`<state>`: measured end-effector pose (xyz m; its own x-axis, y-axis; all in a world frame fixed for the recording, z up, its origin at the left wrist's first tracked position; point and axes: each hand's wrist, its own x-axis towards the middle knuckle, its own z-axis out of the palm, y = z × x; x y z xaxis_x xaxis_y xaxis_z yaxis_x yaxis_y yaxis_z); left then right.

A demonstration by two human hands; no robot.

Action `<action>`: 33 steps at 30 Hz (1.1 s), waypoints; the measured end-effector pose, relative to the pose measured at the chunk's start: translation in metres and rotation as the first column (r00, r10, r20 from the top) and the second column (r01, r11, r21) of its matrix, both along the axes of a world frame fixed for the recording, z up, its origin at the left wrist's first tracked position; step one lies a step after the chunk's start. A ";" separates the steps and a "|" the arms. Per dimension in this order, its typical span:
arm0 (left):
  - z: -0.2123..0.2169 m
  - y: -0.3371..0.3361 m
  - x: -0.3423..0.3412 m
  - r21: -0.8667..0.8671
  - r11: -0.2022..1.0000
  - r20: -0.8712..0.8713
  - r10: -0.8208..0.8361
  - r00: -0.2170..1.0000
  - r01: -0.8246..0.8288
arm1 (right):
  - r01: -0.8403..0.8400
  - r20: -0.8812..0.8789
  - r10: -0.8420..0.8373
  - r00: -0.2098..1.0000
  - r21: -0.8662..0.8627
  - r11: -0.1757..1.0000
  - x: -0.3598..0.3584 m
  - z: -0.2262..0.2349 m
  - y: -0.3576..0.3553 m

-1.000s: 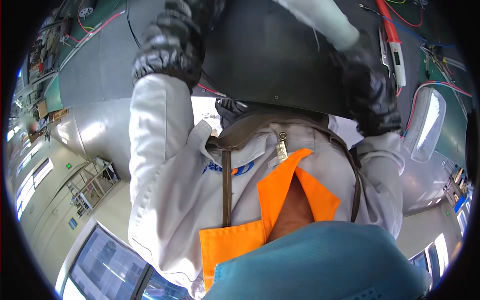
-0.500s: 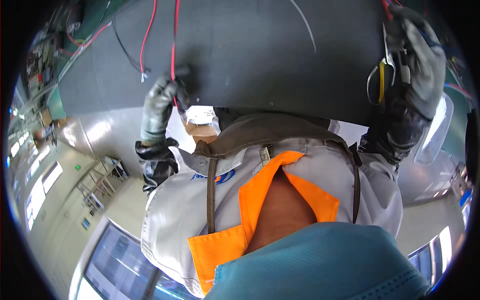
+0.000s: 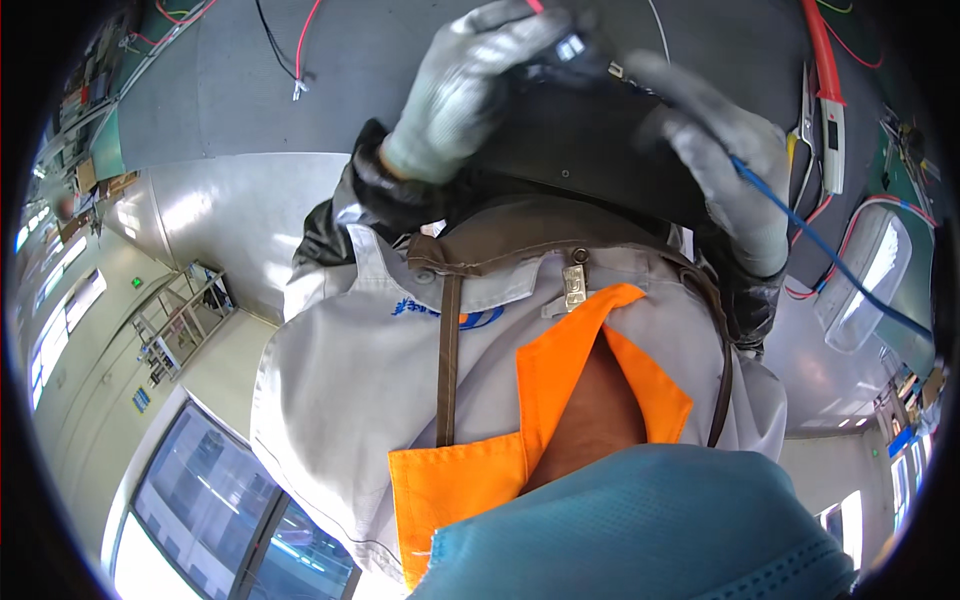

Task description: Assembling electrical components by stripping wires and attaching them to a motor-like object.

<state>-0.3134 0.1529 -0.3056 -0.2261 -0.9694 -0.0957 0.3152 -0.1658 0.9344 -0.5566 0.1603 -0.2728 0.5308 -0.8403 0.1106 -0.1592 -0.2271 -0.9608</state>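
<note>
Both my hands wear grey gloves with dark fingertips and are raised over a dark grey flat surface [image 3: 300, 120]. My left hand [image 3: 455, 90] is closed, its fingers around a red wire [image 3: 535, 5]; a small pale shiny piece [image 3: 570, 47] shows at the blurred fingertips. To the right, my right hand [image 3: 730, 150] is closed on a slim thing with a small metal tip [image 3: 616, 71], pointing towards the left hand. A blue cord [image 3: 835, 262] runs from that hand to the lower right. Motion blur hides where the two hands' things meet, if they do.
Beside my right hand lie a red-and-white pen-like tool [image 3: 832, 125] and yellow-handled cutters [image 3: 797, 150]. Loose red [image 3: 303, 45] and black [image 3: 270, 40] wires lie at the left, a thin white wire [image 3: 660, 25] at the back. A pale oblong panel [image 3: 868, 275] is at the far right.
My left hand has moved right and away from me. My right hand has come inward from the right edge, now holding the blue-corded thing. The red-and-white tool now shows clearly.
</note>
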 end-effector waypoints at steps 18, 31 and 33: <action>-0.008 -0.010 -0.030 -0.033 0.992 0.013 0.120 0.993 -0.120 | 0.407 -0.064 -0.463 0.884 -0.382 0.830 0.021 -0.028 0.015; -0.014 -0.017 -0.033 -0.017 1.000 -0.070 -0.013 0.997 0.012 | 0.323 -0.071 -0.455 0.888 -0.609 0.725 0.020 -0.032 0.007; -0.006 -0.015 -0.034 -0.059 0.998 -0.008 0.016 1.000 -0.016 | 0.319 -0.096 -0.462 0.881 -0.599 0.734 0.018 -0.029 0.006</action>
